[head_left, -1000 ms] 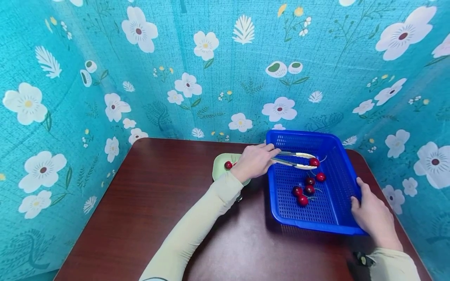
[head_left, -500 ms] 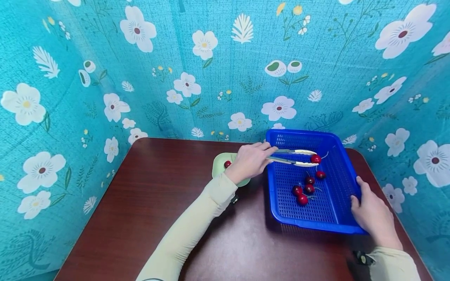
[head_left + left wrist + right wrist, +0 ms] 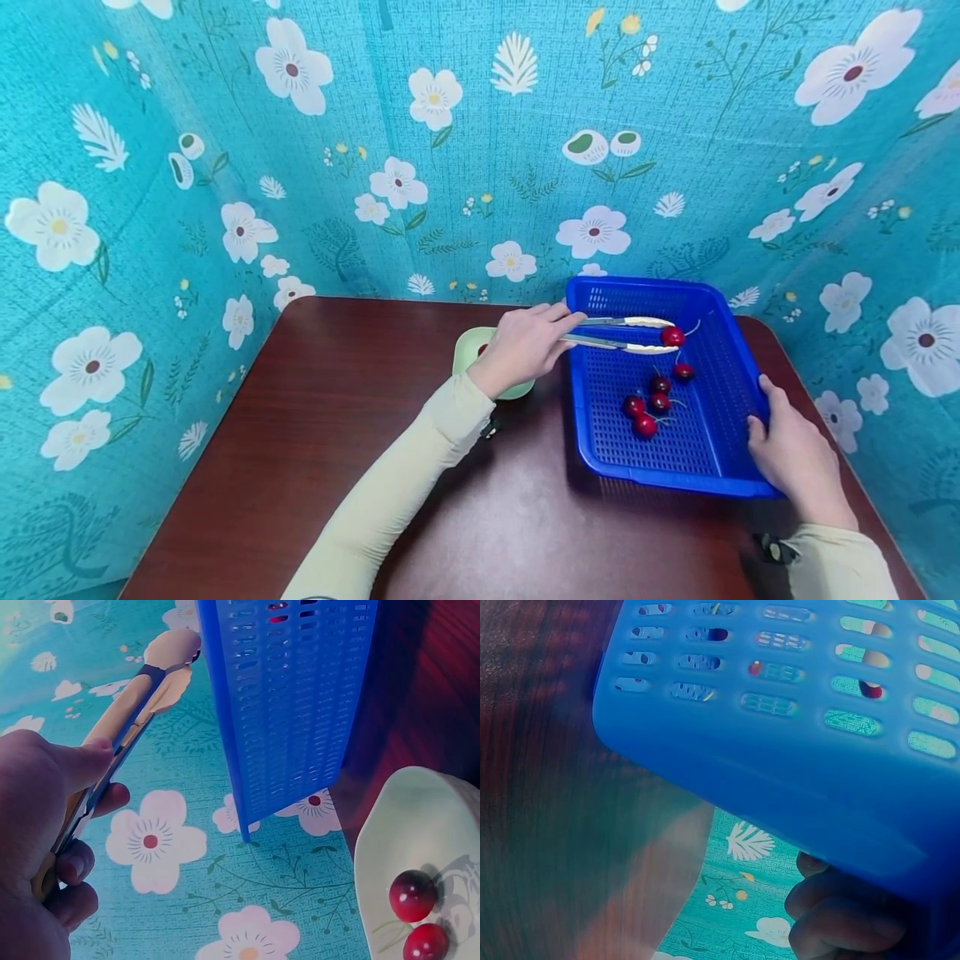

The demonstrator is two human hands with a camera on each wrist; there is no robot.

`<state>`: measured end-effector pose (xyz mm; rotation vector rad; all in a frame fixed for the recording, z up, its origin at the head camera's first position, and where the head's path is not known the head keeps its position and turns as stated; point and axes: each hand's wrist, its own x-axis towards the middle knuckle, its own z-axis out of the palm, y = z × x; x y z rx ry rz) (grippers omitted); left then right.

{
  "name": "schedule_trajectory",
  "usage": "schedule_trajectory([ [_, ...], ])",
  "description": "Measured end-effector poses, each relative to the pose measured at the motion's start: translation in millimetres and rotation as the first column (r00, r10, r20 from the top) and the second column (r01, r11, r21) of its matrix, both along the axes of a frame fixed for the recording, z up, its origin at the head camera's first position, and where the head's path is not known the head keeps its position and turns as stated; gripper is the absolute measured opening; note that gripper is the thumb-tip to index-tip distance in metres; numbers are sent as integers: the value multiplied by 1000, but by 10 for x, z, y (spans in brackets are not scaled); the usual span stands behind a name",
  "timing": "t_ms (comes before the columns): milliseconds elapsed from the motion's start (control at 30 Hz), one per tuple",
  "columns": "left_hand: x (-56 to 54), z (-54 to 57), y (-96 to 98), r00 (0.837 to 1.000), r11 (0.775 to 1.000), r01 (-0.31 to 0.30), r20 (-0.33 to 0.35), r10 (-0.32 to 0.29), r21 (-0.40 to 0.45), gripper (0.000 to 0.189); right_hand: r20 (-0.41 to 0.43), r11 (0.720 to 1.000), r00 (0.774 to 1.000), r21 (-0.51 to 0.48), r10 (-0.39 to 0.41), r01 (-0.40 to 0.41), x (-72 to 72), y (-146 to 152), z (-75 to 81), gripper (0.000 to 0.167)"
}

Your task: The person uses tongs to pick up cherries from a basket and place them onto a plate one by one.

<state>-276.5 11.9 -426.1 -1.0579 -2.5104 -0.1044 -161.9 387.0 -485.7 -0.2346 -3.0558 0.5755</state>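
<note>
My left hand point(image 3: 525, 346) grips a pair of tongs point(image 3: 600, 342) that reach over the left rim of a blue perforated basket point(image 3: 637, 479). Between the pale tips of the tongs is a dark red cherry point(image 3: 672, 336) with its stem pointing right. Several more cherries point(image 3: 660, 402) lie on the basket floor. In the left wrist view, the thumb and curled fingers wrap the tongs point(image 3: 124, 712). My right hand point(image 3: 798, 454) holds the basket's right rim, and its curled fingers point(image 3: 840, 922) show at the basket edge in the right wrist view.
A light green dish point(image 3: 465, 354) stands left of the basket, partly covered by the left hand. Cherries point(image 3: 412, 896) lie in it. The brown table point(image 3: 337, 400) meets a turquoise flowered curtain point(image 3: 450, 208) behind.
My left hand has drawn a little to the left. The cherry at the tongs' tips has shifted slightly up in the head view. The right hand stays at the rim.
</note>
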Motion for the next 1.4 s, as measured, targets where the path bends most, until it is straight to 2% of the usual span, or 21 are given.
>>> schedule_trajectory([
  [233, 62, 33, -81, 999, 999, 28, -17, -28, 28, 40, 6, 1000, 1000, -1, -4, 4, 6, 20, 17, 77],
  [433, 121, 40, -233, 998, 997, 43, -45, -40, 59, 38, 7, 1000, 1000, -5, 3, -3, 24, 13, 6, 77],
  [600, 128, 39, -378, 997, 992, 59, -52, -54, 109, 38, 0, 1000, 1000, -1, 0, 0, 41, 18, 6, 77],
  [1067, 122, 46, -739, 997, 986, 57, -65, -47, 157, 39, -9, 1000, 1000, 0, -8, 8, 30, -1, -9, 77],
  [1400, 190, 64, -974, 998, 984, 38, -56, -28, 176, 41, -5, 1000, 1000, -4, -3, 3, 15, -13, 5, 77],
])
